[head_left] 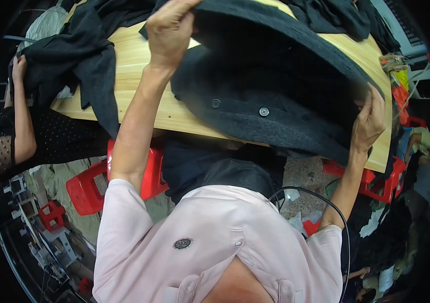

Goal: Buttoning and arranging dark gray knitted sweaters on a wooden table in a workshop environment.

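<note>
Hands: left (168,30), right (369,123) gripping grey coat (255,96) edges between them.

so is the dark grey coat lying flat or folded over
Folded over. The dark grey coat has its upper layer lifted and doubled back by the left hand and right hand, over the buttoned part on the wooden table.

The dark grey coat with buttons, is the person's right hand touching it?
Touching. The head view shows the right hand pinching the edge of the dark grey coat, fingers curled onto the cloth.
</note>
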Motion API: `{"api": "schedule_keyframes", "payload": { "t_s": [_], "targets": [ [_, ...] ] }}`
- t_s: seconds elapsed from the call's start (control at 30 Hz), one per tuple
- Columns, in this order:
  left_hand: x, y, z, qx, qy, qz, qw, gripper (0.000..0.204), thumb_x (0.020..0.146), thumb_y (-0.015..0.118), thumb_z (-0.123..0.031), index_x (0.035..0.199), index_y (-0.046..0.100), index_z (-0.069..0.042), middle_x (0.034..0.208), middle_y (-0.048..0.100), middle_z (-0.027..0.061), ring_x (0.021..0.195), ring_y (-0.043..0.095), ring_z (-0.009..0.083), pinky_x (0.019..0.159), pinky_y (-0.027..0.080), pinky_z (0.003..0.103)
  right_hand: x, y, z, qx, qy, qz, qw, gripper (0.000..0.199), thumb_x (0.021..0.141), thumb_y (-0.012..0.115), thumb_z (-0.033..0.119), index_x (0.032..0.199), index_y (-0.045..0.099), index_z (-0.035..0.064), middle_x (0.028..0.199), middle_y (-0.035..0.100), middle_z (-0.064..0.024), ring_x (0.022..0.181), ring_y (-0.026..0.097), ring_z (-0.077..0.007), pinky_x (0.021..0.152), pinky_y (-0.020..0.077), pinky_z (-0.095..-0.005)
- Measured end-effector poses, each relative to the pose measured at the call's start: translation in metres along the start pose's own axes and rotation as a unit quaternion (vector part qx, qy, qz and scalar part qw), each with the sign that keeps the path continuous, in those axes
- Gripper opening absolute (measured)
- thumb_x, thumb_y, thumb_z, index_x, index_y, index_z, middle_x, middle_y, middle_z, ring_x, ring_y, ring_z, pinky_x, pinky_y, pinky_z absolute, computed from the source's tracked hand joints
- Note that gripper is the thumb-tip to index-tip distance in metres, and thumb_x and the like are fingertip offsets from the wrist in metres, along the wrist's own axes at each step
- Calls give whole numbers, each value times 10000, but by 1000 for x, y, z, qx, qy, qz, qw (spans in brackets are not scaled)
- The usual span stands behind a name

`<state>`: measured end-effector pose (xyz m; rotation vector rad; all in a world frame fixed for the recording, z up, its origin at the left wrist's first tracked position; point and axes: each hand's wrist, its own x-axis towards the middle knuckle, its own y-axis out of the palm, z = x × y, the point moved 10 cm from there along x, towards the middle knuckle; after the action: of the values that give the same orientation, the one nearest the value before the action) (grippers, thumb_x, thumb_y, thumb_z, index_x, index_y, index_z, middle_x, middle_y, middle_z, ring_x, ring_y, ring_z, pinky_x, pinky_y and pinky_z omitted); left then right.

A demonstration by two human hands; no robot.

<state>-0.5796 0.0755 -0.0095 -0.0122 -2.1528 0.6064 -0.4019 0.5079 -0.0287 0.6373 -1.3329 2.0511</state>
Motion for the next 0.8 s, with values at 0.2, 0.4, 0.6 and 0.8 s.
{"api": "schedule_keyframes", "payload": {
  "t_s": [0.2,0.4,0.6,0.8],
  "targets": [
    [-133,15,61,110,-53,221,968,286,983,725,17,1255,788,-43,1276,793,164,1156,776,371,987,638,402,-97,70,97,114,-111,222,962,542,886,915,243,1357,735,44,1563,598,-210,1039,771,-321,850,652,-410],
    [-151,-8,24,22,-110,121,986,297,989,804,-160,1258,783,-37,1277,757,165,1149,743,366,959,601,426,-126,52,70,26,-121,195,973,335,876,932,231,1069,757,19,925,708,-129,756,720,-298,630,567,-380],
    [-174,14,-14,54,-13,312,948,361,895,886,-293,1140,753,-63,1115,739,88,1123,698,284,1072,437,450,-92,12,45,90,7,120,989,124,1058,720,50,965,657,-3,887,663,-120,807,656,-229,759,530,-339],
    [-161,21,-17,-8,-81,272,959,207,928,856,-160,1042,716,-61,933,722,74,880,712,275,1012,480,448,-96,-42,-35,56,188,58,979,211,1118,697,162,993,661,-4,840,638,-56,768,548,-133,718,483,-297]
  ]
}}
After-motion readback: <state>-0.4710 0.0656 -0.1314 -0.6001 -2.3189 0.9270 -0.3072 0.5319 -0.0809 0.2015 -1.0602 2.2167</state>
